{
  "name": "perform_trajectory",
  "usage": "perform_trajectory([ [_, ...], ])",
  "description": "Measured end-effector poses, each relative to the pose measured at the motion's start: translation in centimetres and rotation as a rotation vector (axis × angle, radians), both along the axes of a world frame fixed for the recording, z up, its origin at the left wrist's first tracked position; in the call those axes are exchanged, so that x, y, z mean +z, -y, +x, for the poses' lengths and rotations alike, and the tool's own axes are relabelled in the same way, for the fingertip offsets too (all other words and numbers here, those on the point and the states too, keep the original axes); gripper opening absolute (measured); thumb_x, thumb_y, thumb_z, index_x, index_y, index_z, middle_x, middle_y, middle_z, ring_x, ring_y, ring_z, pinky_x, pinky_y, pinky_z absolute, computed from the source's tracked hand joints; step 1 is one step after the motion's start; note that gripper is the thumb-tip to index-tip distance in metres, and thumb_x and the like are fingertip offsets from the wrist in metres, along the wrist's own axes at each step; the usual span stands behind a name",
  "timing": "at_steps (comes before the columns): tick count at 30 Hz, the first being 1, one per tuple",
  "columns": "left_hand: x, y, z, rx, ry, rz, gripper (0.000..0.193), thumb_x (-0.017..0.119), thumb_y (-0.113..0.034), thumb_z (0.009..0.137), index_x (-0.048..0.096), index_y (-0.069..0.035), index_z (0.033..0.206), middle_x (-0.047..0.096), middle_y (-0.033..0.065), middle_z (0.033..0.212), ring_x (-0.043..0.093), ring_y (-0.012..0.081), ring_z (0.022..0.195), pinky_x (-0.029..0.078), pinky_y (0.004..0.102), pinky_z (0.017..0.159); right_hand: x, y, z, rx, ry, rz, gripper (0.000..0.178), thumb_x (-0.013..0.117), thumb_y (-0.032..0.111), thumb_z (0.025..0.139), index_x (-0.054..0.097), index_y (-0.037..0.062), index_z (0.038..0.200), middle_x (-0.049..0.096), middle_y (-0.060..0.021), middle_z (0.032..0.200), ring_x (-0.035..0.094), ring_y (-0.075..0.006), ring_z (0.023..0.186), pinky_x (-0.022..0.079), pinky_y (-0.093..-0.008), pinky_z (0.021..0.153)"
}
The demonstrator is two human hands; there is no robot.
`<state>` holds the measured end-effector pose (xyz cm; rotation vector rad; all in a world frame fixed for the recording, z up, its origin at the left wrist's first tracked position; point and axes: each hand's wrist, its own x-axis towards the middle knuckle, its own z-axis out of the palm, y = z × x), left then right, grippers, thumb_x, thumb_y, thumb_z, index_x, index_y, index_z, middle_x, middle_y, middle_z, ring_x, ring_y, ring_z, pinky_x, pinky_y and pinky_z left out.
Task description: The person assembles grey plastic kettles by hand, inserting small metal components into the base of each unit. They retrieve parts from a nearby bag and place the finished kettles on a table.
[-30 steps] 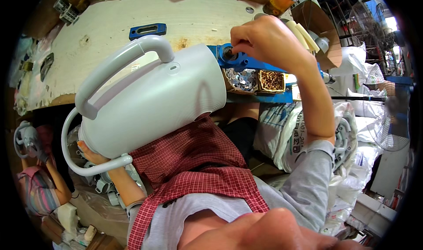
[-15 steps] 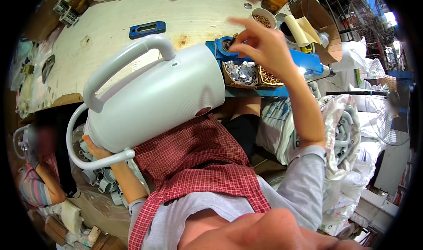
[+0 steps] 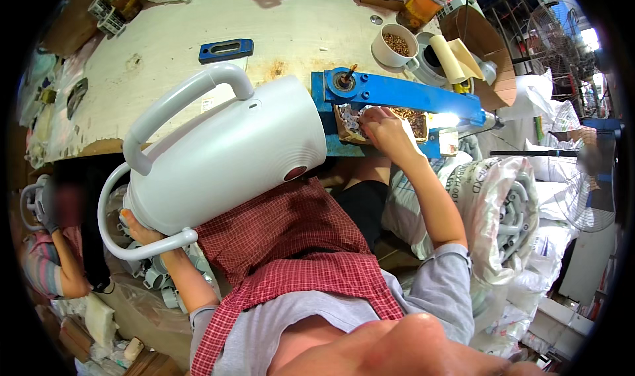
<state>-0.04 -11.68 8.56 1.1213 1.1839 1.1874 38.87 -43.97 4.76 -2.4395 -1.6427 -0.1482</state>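
A large pale grey kettle body (image 3: 231, 154), with a fixed side handle (image 3: 178, 98) and a swinging bail handle (image 3: 155, 247), lies tilted across my lap, its wide end toward the table. My left hand (image 3: 142, 229) grips its narrow end from below; most of the fingers are hidden behind it. My right hand (image 3: 387, 130) reaches into a small bin of flat silver metal pieces (image 3: 349, 119), fingers curled together at the tips; what they pinch is not visible. Beside it, another bin (image 3: 413, 121) holds copper-coloured rivets. A blue press tool (image 3: 397, 93) with an upright pin stands just behind.
On the table are a blue slotted bar (image 3: 226, 50), a white mug of small brass parts (image 3: 397, 45) and an orange jar (image 3: 423, 5). Sacks of grey handles (image 3: 509, 210) stand at my right. At far left, a co-worker's gloved hand (image 3: 46, 210) holds a grey part.
My right hand has come down from the press tool's pin into the bin of silver pieces; a copper-coloured piece now shows on the pin. The kettle body has shifted slightly left.
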Motion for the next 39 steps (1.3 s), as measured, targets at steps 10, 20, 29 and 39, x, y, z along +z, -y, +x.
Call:
perform_trajectory([
  [10,-1.6,-0.9,0.4,-0.073,0.083,-0.074,0.058,0.038,-0.051,0.103,0.059,0.001,0.120,0.066,0.0153,0.111,0.068,0.0239,0.094,0.057,0.0362,0.079,1.4,1.2,-0.8,-0.068,-0.082,0.219,0.014,0.070,0.004,0.073,0.071,0.0080,0.087,0.069,-0.0053,0.096,0.068,-0.0241,0.088,0.055,-0.0346,0.075],
  [20,-3.9,-2.8,-0.4,-0.080,0.201,-0.072,0.058,0.037,-0.050,0.103,0.054,-0.002,0.130,0.060,0.0130,0.125,0.063,0.0234,0.109,0.055,0.0370,0.090,12.2,-6.1,-1.2,0.074,0.208,0.835,0.025,0.073,-0.009,0.070,0.073,0.0003,0.093,0.072,-0.0126,0.091,0.069,-0.0233,0.073,0.055,-0.0298,0.063],
  [29,-4.0,-3.9,1.3,-0.158,0.268,-0.108,0.063,0.035,-0.052,0.103,0.054,0.002,0.130,0.063,0.0148,0.121,0.065,0.0243,0.104,0.056,0.0366,0.086,12.4,-7.0,0.3,0.207,0.205,0.709,0.031,0.074,-0.006,0.067,0.071,0.0008,0.097,0.071,-0.0116,0.095,0.069,-0.0248,0.079,0.056,-0.0318,0.070],
  [39,-3.8,-3.0,10.8,-0.330,0.322,0.102,0.065,0.040,-0.052,0.103,0.066,0.007,0.105,0.071,0.0115,0.089,0.069,0.0177,0.074,0.058,0.0322,0.065,8.7,-0.3,-3.7,-0.172,-0.709,0.935,0.024,0.081,0.002,0.075,0.067,-0.0048,0.092,0.066,-0.0081,0.086,0.060,-0.0163,0.076,0.047,-0.0260,0.070],
])
